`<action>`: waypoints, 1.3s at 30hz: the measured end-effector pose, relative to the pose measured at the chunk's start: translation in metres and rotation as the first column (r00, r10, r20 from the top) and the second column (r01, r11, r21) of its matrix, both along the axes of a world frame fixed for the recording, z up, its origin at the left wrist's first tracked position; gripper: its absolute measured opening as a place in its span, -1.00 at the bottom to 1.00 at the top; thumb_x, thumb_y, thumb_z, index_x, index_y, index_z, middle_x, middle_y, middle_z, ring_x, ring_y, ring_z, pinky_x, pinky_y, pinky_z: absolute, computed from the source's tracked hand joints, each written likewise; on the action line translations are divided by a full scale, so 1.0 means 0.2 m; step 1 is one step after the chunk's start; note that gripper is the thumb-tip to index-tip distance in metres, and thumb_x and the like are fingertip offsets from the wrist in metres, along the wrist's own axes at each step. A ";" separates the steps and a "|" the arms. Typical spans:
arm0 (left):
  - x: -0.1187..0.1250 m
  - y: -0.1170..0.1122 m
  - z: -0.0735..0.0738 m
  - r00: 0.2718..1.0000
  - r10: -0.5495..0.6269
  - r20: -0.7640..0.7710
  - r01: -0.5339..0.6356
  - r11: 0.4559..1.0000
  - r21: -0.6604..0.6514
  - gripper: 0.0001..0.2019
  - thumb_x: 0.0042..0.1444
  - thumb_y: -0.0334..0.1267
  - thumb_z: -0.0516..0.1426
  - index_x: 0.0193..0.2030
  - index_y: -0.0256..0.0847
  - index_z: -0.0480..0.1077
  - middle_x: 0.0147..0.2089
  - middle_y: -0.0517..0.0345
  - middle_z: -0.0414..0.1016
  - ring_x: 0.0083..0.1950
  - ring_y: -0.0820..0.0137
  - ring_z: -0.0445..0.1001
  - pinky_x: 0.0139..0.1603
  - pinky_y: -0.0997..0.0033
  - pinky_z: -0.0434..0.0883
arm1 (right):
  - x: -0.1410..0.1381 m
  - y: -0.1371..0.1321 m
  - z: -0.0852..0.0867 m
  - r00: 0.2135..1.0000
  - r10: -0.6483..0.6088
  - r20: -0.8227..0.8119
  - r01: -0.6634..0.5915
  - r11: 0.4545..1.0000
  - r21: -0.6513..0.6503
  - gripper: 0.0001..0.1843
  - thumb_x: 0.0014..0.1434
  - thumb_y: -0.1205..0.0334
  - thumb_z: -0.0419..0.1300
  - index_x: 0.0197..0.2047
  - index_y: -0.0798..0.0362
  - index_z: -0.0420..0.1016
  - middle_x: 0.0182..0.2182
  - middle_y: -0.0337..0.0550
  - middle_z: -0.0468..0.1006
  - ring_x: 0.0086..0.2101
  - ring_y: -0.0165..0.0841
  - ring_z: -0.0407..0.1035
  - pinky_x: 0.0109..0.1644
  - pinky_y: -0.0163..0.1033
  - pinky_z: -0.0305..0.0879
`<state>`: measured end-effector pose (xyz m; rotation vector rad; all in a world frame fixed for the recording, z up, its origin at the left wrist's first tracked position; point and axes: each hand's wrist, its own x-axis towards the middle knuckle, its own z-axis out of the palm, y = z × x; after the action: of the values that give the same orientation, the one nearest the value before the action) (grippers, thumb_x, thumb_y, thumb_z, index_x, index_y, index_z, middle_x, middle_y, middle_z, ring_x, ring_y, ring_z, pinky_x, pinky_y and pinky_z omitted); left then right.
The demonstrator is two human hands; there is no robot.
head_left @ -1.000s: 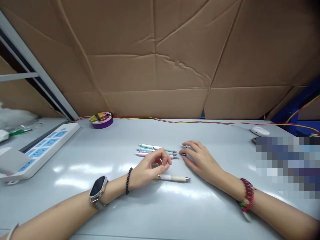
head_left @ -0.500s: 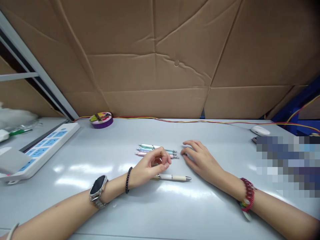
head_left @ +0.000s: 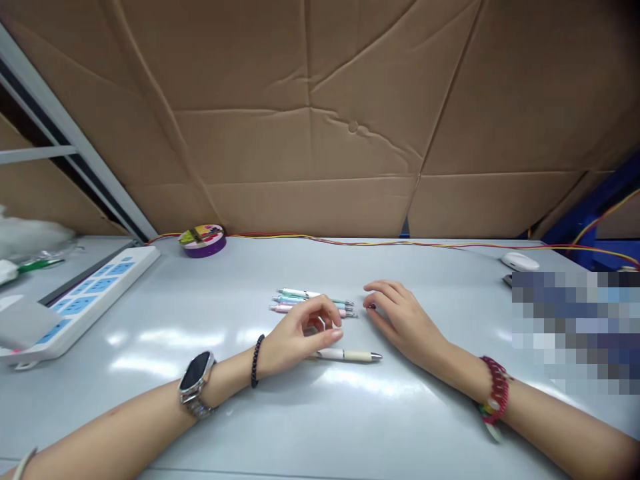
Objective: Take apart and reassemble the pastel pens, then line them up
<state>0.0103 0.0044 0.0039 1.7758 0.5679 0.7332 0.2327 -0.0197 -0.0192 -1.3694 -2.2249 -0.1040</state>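
Observation:
My left hand (head_left: 303, 333) is loosely curled above the table, thumb and fingers slightly apart with nothing visible between them. Partly behind it lie several slim pastel mechanical pencils (head_left: 295, 293), side by side. Below its thumb a white and cream pen (head_left: 350, 355) rests on the table, its left part hidden by the hand. To the right of the pencils, my right hand (head_left: 403, 320) rests palm down with its fingers apart. A small dark spot shows by its fingertips, too small to make out.
A white power strip (head_left: 107, 283) lies on the left. At the back sit a round purple tin (head_left: 205, 247) and thin red and yellow wires (head_left: 340, 241) along the cardboard (head_left: 250, 147). A white mouse-like object (head_left: 520, 261) is at the right, beside a blurred-out area.
My left thumb has moved slightly to the right, and the gap inside the curled fingers looks a little wider. My right hand has barely shifted. The pencils and pen stay put.

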 end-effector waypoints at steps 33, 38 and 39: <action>0.00 0.03 -0.05 0.870 0.386 -0.307 0.033 0.576 0.817 -0.86 0.20 -0.42 -0.06 -0.33 -0.23 0.27 -0.19 0.06 0.43 -0.12 0.29 0.34 -0.13 0.29 0.28 | -0.01 -0.02 0.02 0.992 0.015 -0.129 -0.019 0.999 -0.027 -0.84 0.21 0.28 -0.01 -0.18 0.01 0.35 -0.31 -0.14 0.50 -0.25 -0.28 0.36 -0.14 -0.10 0.30; -0.01 0.07 -0.05 0.836 0.362 -0.412 0.011 0.740 0.672 -0.88 0.20 -0.37 -0.02 -0.37 -0.20 0.25 -0.34 0.20 0.39 -0.27 0.37 0.33 -0.26 0.41 0.25 | -0.02 -0.02 0.03 0.971 0.043 -0.234 -0.054 0.998 -0.042 -0.78 0.21 0.33 -0.04 -0.13 -0.01 0.37 -0.23 -0.13 0.52 -0.20 -0.30 0.39 -0.16 -0.14 0.38; -0.02 0.07 -0.05 0.840 0.356 -0.410 -0.002 0.757 0.653 -0.88 0.20 -0.35 -0.01 -0.37 -0.20 0.25 -0.35 0.21 0.38 -0.28 0.38 0.33 -0.27 0.43 0.25 | -0.01 -0.02 0.03 0.965 0.053 -0.257 -0.066 0.997 -0.043 -0.77 0.21 0.34 -0.05 -0.13 -0.01 0.38 -0.22 -0.13 0.52 -0.19 -0.30 0.40 -0.15 -0.15 0.39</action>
<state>0.0072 0.0183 -0.0062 2.6250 0.9496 0.6147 0.2297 -0.0245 -0.0137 -1.2622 -2.0618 0.1445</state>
